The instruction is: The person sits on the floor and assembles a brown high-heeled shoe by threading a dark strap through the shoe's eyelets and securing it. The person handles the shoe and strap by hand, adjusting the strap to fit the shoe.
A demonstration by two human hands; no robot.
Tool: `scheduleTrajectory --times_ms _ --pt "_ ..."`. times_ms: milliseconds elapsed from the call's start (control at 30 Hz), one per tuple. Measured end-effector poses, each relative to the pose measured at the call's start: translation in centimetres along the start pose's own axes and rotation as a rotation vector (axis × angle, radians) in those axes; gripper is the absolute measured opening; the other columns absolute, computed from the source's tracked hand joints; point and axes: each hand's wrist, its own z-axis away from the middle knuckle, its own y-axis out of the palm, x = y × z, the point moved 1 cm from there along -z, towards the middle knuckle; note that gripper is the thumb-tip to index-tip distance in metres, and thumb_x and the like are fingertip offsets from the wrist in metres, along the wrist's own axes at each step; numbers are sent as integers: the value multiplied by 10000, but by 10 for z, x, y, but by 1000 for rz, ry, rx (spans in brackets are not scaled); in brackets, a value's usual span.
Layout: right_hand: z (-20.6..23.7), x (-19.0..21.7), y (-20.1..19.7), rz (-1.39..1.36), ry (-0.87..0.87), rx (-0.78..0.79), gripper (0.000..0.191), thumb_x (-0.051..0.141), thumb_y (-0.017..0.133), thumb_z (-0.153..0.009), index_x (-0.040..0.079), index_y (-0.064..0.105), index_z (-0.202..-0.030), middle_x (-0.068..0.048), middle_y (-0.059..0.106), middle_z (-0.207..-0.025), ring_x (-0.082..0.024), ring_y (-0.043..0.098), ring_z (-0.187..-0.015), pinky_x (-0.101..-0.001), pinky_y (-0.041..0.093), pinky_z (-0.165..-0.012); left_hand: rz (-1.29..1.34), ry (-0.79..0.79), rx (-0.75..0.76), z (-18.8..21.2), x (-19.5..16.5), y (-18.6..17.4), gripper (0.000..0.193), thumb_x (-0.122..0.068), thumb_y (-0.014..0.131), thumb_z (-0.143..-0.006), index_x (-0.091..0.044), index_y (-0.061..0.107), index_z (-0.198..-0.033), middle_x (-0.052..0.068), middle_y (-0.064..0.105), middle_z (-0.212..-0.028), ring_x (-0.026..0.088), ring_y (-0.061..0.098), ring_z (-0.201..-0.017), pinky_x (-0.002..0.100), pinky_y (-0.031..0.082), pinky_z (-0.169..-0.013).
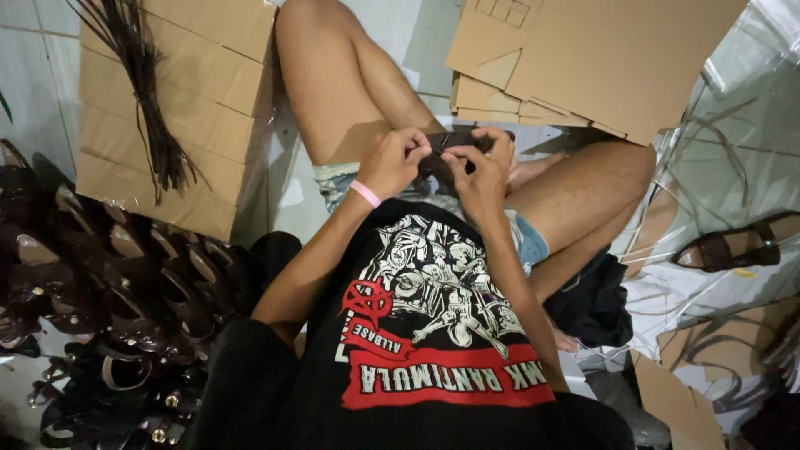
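A dark brown strap piece (454,143) sits between the two hands, just above the person's lap. It looks like part of a sandal. Its long side runs across, from left to right, like a little bridge from one hand to the other. It is dark and partly hidden, so its full shape is hard to tell.

The left hand (393,160) holds the left end. Its fingers (414,143) are curled in and pinch that end. This wrist has a pink band (365,193) on it.

The right hand (485,171) holds the right end and the middle. Its thumb lies on top and its fingers (502,143) wrap around from behind. More of the strap lies in this hand, so the right hand is the nearer one. Both hands touch the strap and nearly touch each other.

The person sits on the floor with bare knees apart. Flat cardboard sheets (600,58) lie past the knees. A cardboard box (196,100) stands to the left, with a bundle of thin dark strips (150,108) lying on it. A big pile of dark sandals (117,308) is close on the left. One brown sandal (737,243) lies alone, well apart on the right, on clear plastic wrap (742,117).
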Motion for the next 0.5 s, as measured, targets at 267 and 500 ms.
scheduleTrajectory --times_ms 267,500 --pt "4 -10 -2 99 16 35 169 274 891 -783 141 823 -862 -148 505 -1122 -349 438 -1156 -451 280 -1000 -188 50 -152 12 -13 3 38 -140 717 -890 -102 718 -888 162 709 -765 396 689 -730 512 503 -631" --pt "9 -8 6 122 91 20 150 306 870 -805 176 832 -870 -145 469 -998 -342 422 -1074 -435 320 -940 -122 3 -156 8 -5 3 40 -125 708 -879 -91 716 -860 152 712 -753 366 711 -706 483 518 -614"
